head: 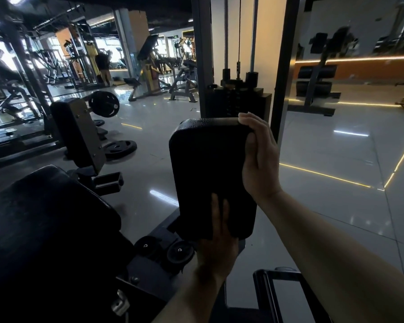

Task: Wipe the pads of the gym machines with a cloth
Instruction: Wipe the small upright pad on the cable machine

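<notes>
My right hand (259, 157) grips the upper right edge of the pad (208, 169), thumb on its face and fingers curled behind the top corner. My left hand (216, 241) presses a dark cloth (231, 220) against the pad's lower edge with straight fingers; the cloth is hard to tell from the black pad in the dim light. The pad stands upright and fills the space between my two hands. Bare floor (336, 206) lies open to the right of my right fingers. Just beyond them rise the weight stack (238, 99) and its frame post (282, 78). Left of my left fingers a big seat (44, 217) crowds in, with two rollers (180, 251) just beside my wrist. Farther left stands another pad (77, 134), with a plate (120, 148) on the floor.
</notes>
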Available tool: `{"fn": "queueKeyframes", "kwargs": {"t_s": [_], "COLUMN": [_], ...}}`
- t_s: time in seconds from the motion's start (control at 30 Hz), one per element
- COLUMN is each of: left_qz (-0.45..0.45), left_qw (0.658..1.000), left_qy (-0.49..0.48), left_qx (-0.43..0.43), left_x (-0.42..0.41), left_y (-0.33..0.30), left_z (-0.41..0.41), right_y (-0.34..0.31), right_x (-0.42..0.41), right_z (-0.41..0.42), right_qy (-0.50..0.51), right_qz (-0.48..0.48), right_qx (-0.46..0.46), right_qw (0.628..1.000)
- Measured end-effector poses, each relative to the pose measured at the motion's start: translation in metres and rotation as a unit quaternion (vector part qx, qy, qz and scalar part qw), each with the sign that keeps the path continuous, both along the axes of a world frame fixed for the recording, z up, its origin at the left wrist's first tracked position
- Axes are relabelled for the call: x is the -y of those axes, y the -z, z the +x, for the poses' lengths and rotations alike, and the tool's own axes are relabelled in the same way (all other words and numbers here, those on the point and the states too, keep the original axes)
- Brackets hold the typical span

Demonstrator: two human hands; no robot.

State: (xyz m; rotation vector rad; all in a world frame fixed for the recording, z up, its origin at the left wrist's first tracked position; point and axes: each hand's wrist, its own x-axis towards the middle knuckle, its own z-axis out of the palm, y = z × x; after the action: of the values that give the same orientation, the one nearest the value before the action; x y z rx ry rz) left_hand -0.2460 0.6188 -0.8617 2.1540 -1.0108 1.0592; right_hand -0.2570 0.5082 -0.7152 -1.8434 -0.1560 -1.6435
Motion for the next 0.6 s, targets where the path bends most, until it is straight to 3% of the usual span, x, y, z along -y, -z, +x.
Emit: {"fn": "queueKeyframes", "kwargs": {"t_s": [0.13,0.43,0.6], "left_qz": [0.029,-0.151,-0.198], "left_qw": [0.999,0.985,0.976], "left_qy": [0.036,0.085,0.079], "left_qx": [-0.002,-0.019,-0.049], "left_x": [-0.007,0.005,0.002], "left_y": [0.013,-0.14,-0.097], "left_z": [0.007,0.034,0.036], "right_y": [0.0,0.0,-0.002], "right_x": [0.0,-0.003,-0.007], "right_z": [0.002,-0.001,-0.005], "right_qy": [0.021,0.05,0.047], "right_qz": [-0.002,0.007,0.021], "right_qx": [-0.001,-0.031,-0.039], "right_qw": [1.0,0.998,0.998]}}
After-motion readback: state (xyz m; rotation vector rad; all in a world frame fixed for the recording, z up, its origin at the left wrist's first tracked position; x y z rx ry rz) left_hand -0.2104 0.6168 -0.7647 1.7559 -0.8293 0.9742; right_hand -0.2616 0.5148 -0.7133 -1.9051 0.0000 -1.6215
